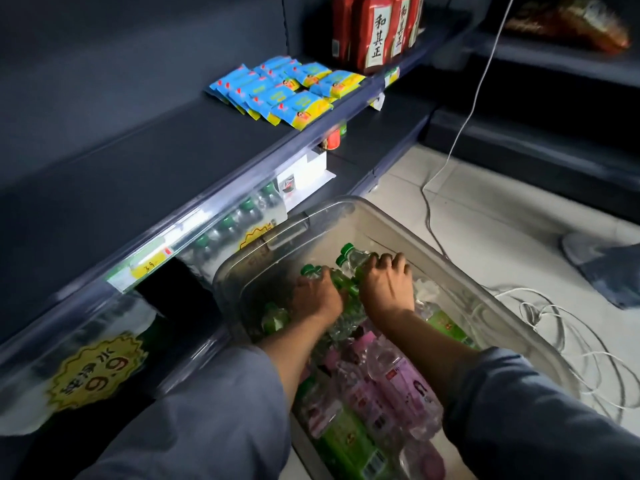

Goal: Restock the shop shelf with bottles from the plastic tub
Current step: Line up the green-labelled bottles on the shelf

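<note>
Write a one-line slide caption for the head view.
Both hands, left hand and right hand, grip green-capped bottles inside the clear plastic tub beside the shop shelf.

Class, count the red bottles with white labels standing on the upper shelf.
3 show, side by side at the shelf's right end: the left red bottle, the middle red bottle and the right red bottle. Their tops are cropped, and others may stand hidden behind.
</note>
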Demonstrator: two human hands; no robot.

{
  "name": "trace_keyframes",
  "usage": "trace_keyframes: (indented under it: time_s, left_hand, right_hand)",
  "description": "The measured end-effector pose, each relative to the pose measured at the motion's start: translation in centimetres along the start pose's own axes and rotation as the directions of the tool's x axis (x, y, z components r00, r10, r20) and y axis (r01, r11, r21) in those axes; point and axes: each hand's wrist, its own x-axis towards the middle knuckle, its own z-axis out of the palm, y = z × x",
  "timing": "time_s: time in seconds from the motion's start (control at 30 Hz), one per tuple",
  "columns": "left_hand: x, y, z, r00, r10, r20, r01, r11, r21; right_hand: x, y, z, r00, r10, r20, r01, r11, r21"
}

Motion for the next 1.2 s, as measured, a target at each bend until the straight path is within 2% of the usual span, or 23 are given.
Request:
trace_keyframes:
  time_s: [0.1,0.2,0.33,0.47,0.57,0.67,0.77,0.87,1.0,1.2]
  left_hand:
    - [0.0,-0.4,0.1,1.0,-0.023,-0.007,0.022,0.997,-0.071]
    - [0.1,-0.6,0.4,0.999,-0.023,-0.036,0.016,0.986,-0.164]
    - [-0.6,0.0,-1.1,0.994,0.056,-0.092,-0.073,0.979,-0.189]
    - [-1.8,0.5,-3.9,0.973,0.166,-0.157,-0.199,0.955,-0.22]
    - [-2.7,0.6,-7.0,0.939,0.257,-0.226,-0.308,0.925,-0.225]
    - [-4.0,-0.1,-10.8,0.879,0.318,-0.356,-0.402,0.895,-0.194]
    - [-5.4,-1.9,-14.8,0.816,0.337,-0.469,-0.431,0.896,-0.105]
    - [-6.8,-4.3,-19.1,0.787,0.375,-0.491,-0.457,0.887,-0.056]
    - [-8.1,-10.0,-25.3,0.792,0.352,-0.499,-0.402,0.916,0.008]
    - [-9.4,-21.5,-31.6,0.758,0.216,-0.616,-0.19,0.976,0.109]
  right_hand:
    - [0.7,-0.1,0.2,1.0,-0.018,-0.021,0.018,1.0,-0.019]
    - [0.7,0.0,0.0,0.998,-0.023,-0.059,0.025,0.999,0.04]
    - [0.0,0.0,-1.1,0.981,-0.007,-0.196,0.03,0.993,0.115]
    - [-1.0,-0.1,-3.0,0.956,0.035,-0.292,0.045,0.964,0.262]
    - [-1.7,-0.5,-5.2,0.939,0.069,-0.336,0.049,0.943,0.33]
    - [-2.4,-1.8,-7.9,0.915,0.082,-0.396,0.091,0.913,0.398]
    - [-3.3,-4.1,-10.7,0.878,0.062,-0.475,0.167,0.89,0.425]
    - [-3.9,-7.1,-13.2,0.84,0.066,-0.538,0.236,0.849,0.473]
    - [-4.8,-13.8,-16.0,0.794,0.013,-0.608,0.363,0.792,0.491]
    - [-6.7,-25.3,-16.7,0.792,-0.138,-0.595,0.499,0.709,0.499]
